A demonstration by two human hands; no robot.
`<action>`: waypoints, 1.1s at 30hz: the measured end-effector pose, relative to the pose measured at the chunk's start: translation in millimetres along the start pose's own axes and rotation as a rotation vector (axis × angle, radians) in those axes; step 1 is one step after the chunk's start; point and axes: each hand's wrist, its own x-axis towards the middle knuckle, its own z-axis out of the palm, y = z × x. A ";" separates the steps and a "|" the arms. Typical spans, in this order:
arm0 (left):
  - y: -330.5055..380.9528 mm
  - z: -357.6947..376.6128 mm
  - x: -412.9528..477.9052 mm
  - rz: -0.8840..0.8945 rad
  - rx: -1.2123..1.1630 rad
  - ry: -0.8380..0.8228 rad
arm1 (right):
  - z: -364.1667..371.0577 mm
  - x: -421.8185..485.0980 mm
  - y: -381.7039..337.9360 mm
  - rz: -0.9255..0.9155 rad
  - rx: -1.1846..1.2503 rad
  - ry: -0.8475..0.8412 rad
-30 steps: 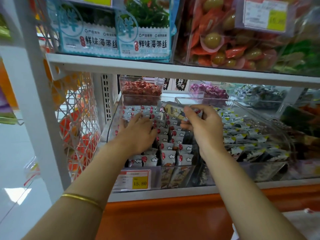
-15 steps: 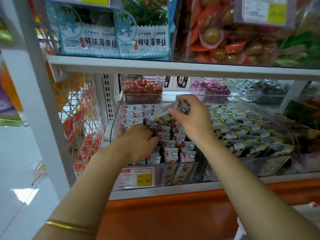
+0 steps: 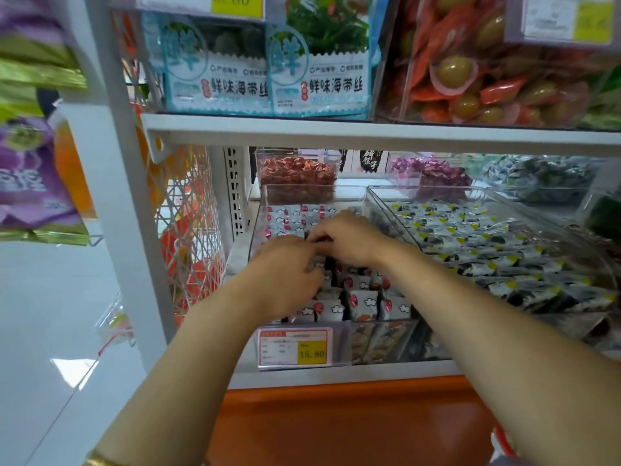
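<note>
Packets (image 3: 366, 307) already stand in rows inside the clear bin (image 3: 262, 210), only its middle seemingly left to straighten under my curled left hand (image 3: 285, 274) and right hand (image 3: 349, 240); whether either grips one I cannot tell.

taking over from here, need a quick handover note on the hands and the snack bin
Left hand: fingers curled down among the white snack packets in the clear bin; grip hidden.
Right hand: meets the left at the bin's middle, fingertips in the packets; cannot tell whether it holds one.
Done: front rows stand upright behind the price tag.
Left: probably tidy the middle rows under the hands, then the back.
</note>
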 end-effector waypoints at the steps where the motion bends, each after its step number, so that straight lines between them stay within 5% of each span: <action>1: 0.1 -2.5 -0.7 -0.019 0.017 0.009 | 0.8 0.0 -0.5 -0.011 -0.051 -0.008; 4: 1.5 -2.6 -1.4 -0.072 0.064 -0.010 | 1.4 0.8 -3.1 -0.004 -0.058 -0.007; 10: 5.2 2.3 13.6 -0.140 0.211 -0.081 | -11.2 3.9 8.5 0.095 0.316 0.147; 14: 2.2 9.3 19.9 -0.159 0.236 -0.110 | -13.3 16.7 14.0 0.104 0.175 0.254; 20: -3.4 19.1 26.2 -0.130 0.196 -0.087 | -9.9 31.9 2.7 0.148 -0.156 0.092; 33: -10.4 25.3 37.2 -0.114 0.161 -0.062 | -2.2 34.4 2.6 0.183 0.051 0.066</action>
